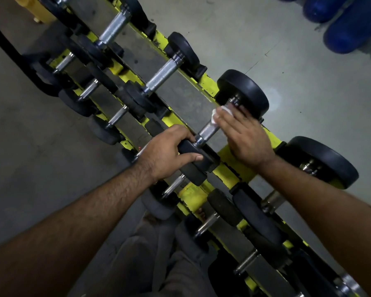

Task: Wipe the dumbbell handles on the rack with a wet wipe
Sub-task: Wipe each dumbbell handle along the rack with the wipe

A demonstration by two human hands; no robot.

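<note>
A dumbbell (pixel 223 125) is lying on the top tier of the yellow rack (pixel 229 161). Its near black head (pixel 196 156) is being gripped by the left hand (pixel 167 153), fingers and thumb curled round it. A white wipe (pixel 220 113) is being pressed onto the far end of the knurled handle (pixel 208 130) by the right hand (pixel 244 136), its fingers wrapped over it.

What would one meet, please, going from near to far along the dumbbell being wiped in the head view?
Left hand on the near weight head → bare knurled handle → right hand with wet wipe → far round weight head.
</note>
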